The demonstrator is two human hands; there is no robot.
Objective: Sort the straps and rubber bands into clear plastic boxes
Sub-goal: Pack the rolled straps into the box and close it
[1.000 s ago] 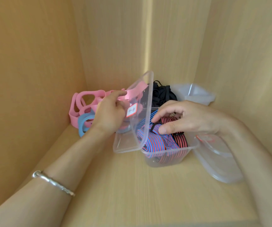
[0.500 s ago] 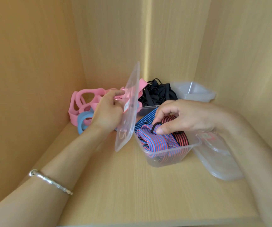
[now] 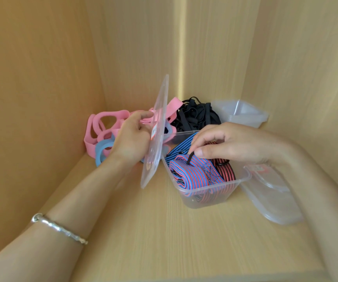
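Note:
A clear plastic box stands on the wooden shelf, holding striped straps in blue-red and red-black. My right hand reaches into it, thumb and fingers pinching a black hook on the straps. My left hand grips a clear lid with a red-edged label, held nearly upright beside the box's left rim. Pink bands and blue bands lie behind my left hand. A heap of black bands sits at the back corner.
An empty clear box stands at the back right. Another clear container with a labelled lid lies right of the strap box. Wooden walls close in on the left, back and right; the shelf's front part is bare wood.
The lid has swung up from leaning over the box to nearly vertical at its left side. My right hand has curled from resting on the straps to pinching the black hook.

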